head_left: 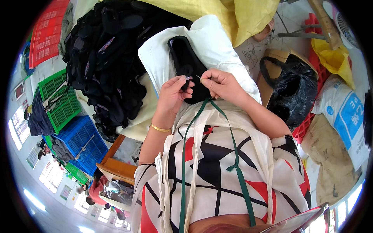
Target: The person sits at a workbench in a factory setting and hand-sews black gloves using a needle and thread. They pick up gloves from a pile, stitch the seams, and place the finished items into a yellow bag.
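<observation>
A black cloth shoe (182, 52) lies on the white cloth (153, 52) over my lap, its opening facing up and toe away from my right hand's wrist. My left hand (171, 95) is closed over the near part of the shoe, pinching a small black piece with a shiny bit (189, 78). Just to its right, my right hand (222, 84) pinches a thin needle (198, 77) that points toward the left fingers. The two hands are a small gap apart. Any thread on the needle is too fine to make out.
A large heap of black shoes (105, 58) lies at the left. Green (58, 101) and blue crates (79, 141) stand beyond it. On the right are a black plastic bag (291, 91) in a cardboard box and several sacks. Yellow sheeting (248, 19) covers the far side.
</observation>
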{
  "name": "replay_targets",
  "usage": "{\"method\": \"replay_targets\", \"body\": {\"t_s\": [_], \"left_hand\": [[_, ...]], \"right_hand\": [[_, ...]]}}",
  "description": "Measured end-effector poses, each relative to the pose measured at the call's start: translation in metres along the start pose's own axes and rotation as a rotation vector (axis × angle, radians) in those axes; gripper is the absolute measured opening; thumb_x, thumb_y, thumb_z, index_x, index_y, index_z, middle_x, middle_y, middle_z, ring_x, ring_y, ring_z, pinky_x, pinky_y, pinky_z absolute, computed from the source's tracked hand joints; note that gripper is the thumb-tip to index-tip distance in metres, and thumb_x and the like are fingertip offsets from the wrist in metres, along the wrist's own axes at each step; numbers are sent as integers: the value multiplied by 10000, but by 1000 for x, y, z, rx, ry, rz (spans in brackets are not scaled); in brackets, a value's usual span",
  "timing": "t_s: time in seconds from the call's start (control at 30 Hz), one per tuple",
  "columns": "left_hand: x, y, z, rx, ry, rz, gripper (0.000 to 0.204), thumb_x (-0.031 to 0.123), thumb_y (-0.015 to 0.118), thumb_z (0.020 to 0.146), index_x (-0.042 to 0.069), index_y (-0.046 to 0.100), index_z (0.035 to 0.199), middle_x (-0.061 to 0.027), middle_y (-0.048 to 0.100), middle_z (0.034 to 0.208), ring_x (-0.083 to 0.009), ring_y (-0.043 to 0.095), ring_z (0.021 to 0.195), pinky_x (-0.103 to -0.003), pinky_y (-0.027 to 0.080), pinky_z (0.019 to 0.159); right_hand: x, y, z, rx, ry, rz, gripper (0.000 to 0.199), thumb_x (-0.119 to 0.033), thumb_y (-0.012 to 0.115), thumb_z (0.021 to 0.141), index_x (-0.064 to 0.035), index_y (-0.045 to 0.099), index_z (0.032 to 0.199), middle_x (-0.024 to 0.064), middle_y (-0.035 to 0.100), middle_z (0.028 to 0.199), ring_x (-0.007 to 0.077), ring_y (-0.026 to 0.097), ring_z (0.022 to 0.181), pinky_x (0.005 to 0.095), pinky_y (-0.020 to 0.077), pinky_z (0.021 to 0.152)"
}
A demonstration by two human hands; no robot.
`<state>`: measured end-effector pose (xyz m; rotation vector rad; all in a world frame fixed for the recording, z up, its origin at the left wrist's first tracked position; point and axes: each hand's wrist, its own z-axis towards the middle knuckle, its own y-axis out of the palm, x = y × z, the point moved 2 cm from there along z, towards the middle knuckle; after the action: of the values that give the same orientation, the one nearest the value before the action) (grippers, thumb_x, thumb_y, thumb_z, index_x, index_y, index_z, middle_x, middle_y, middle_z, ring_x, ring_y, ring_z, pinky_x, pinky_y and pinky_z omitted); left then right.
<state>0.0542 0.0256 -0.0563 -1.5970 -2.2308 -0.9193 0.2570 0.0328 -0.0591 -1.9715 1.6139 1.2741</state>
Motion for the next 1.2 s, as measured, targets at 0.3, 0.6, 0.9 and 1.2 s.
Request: {"method": "replay_targets", "body": {"t_s": [0.3, 0.6, 0.9, 1.2], "left_hand": [[-5, -7, 5, -42, -20, -76, 210, 177, 559, 984, -21, 624, 1007, -121, 706, 881, -141, 648, 638, -242, 554, 556], [-7, -8, 6, -47, -20, -93, 234, 227, 579, 989, -2, 628, 979, -124, 709, 860, -134, 664, 627, -240, 567, 541], [-6, -3, 2, -3, -5, -107, 167, 162, 593, 970, 6, 628, 1018, -123, 704, 874, -146, 660, 647, -247, 564, 562], [-15, -4, 1, 41, 41, -71, 152, 91, 690, 896, 14, 649, 1020, -105, 698, 866, -136, 658, 663, -248, 562, 576]], "right_hand": [[2, 14, 8, 73, -194, -342, 108, -95, 583, 950, -45, 647, 1021, -30, 551, 678, 28, 468, 586, 215, 394, 527], [2, 15, 10, 74, -200, -362, 118, -103, 582, 952, -47, 652, 1027, -24, 560, 678, 29, 466, 585, 215, 390, 523], [0, 14, 11, 71, -217, -378, 118, -94, 575, 947, -36, 657, 1009, -25, 557, 666, 32, 468, 575, 216, 388, 519], [3, 8, 13, -38, 76, -155, 144, -146, 569, 968, -20, 631, 996, -5, 563, 636, 53, 521, 548, 219, 438, 513]]}}
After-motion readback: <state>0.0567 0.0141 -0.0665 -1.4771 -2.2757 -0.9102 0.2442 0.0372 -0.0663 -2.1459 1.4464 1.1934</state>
